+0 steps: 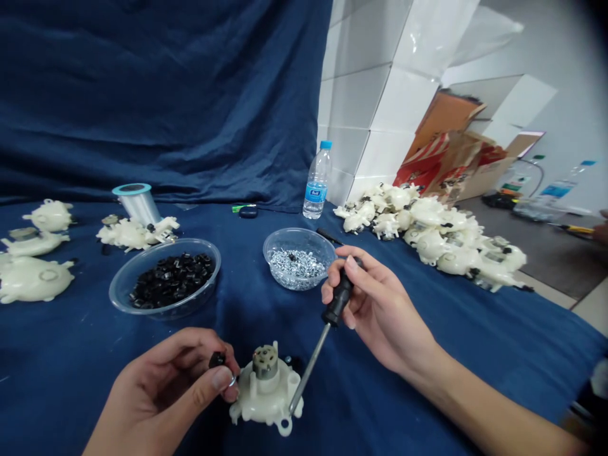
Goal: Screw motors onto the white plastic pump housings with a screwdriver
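My right hand point(380, 304) is closed round the black handle of a screwdriver point(317, 348). The shaft slants down, and its tip is at the front right edge of a cream plastic housing point(266, 399), close to a small ring lug. A round metal motor point(266, 362) stands upright in the housing. At the housing's left side, my left hand point(175, 386) pinches a small black plastic part point(217, 360). Something small and shiny shows by that thumb tip; I cannot tell whether it is a screw. Behind the housing lies a small screw point(287, 360).
A clear bowl point(116, 297) holds black parts; another clear bowl point(270, 244) holds many screws. Assembled cream housings lie at left point(35, 278) and in a pile point(441, 228) at right. A spool point(137, 204) and a water bottle point(315, 183) stand behind.
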Motion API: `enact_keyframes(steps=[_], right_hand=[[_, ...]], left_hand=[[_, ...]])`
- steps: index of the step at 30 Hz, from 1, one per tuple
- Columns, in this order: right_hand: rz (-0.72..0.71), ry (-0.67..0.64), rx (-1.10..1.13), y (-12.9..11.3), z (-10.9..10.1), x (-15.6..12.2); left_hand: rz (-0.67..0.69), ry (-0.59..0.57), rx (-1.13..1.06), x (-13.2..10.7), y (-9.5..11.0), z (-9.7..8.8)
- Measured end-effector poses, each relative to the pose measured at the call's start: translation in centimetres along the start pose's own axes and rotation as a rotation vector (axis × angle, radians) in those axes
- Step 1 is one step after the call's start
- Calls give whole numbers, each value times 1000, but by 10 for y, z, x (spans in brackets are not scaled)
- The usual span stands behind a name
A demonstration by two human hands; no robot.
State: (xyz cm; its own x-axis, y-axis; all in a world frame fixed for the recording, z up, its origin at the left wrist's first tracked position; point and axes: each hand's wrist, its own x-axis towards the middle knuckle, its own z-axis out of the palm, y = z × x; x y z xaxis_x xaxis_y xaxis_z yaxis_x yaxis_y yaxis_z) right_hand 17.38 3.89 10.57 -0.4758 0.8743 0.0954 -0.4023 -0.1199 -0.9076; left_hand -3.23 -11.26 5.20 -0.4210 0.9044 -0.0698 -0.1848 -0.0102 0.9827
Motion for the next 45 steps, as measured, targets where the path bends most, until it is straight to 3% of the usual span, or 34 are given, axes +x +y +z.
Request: enact_keyframes(steps=[3, 6, 8, 10, 13, 16, 18, 23, 32, 35, 39, 45], right_hand=[[-68, -19, -74, -16, 9, 1], [-183, -119, -264, -37, 21, 4], [-230, -295, -491, -49, 28, 8], [-233, -559, -755, -54, 34, 14], [-196, -933, -1089, -49, 38, 24], [-124, -1175, -1303, -34, 37, 33], [-111, -1260, -1330, -24, 35, 37], [-249, -1168, -1249, -7, 33, 36], [-262, -707, -1459, 2, 30, 8], [-248, -707, -1477, 0, 32, 4], [-158, -818, -1371, -5, 32, 7], [-138, -890, -1233, 0, 18, 10]], left_hand=[[26, -114, 1, 5, -2, -12], [16, -48, -9, 4, 1, -10], [-2, 32, -17, 0, 4, -3], [-7, 83, -7, -3, 5, 1], [-4, 55, 9, -2, 4, -2], [17, 31, 9, 3, 1, -13], [24, -1, 27, 6, -1, -19], [14, -56, 87, 7, 0, -23], [57, -41, 113, 3, 2, -24], [59, -40, 131, 4, 1, -25], [56, -30, 160, 4, 4, -21], [-2, 178, 159, -4, 13, -3]])
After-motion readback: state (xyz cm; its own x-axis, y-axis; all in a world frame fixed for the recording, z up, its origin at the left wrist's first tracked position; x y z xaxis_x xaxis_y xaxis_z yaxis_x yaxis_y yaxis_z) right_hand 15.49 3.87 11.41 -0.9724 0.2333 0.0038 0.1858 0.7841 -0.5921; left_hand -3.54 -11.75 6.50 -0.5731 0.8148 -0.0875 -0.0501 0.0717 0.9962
